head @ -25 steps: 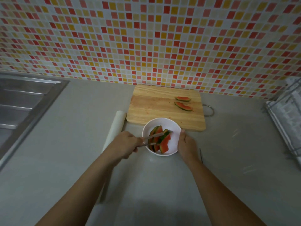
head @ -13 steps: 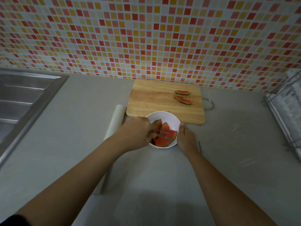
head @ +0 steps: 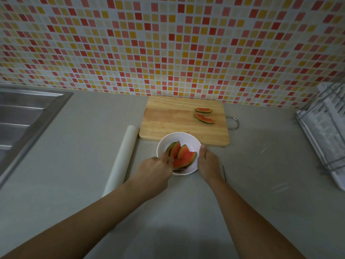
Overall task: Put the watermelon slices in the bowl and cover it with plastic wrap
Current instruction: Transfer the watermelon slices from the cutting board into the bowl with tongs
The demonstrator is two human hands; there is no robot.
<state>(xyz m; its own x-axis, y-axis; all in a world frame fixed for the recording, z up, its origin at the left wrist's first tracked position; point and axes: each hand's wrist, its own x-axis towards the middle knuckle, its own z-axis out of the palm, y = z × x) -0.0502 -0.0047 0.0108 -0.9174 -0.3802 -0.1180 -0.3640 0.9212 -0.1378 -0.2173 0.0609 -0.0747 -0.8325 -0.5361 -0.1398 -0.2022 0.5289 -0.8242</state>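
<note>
Left hand [head: 156, 170] pulled nearer, at watermelon slices [head: 183, 156] — right hand [head: 208, 163] holds bowl [head: 186, 139]

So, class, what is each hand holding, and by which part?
The right hand holds the white bowl by its right rim. The left hand has fingers among the watermelon slices; whether they grip anything cannot be told.

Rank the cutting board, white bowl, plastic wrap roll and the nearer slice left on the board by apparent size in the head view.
1. cutting board
2. white bowl and plastic wrap roll: unsure; the roll is longer, the bowl wider
3. nearer slice
</note>
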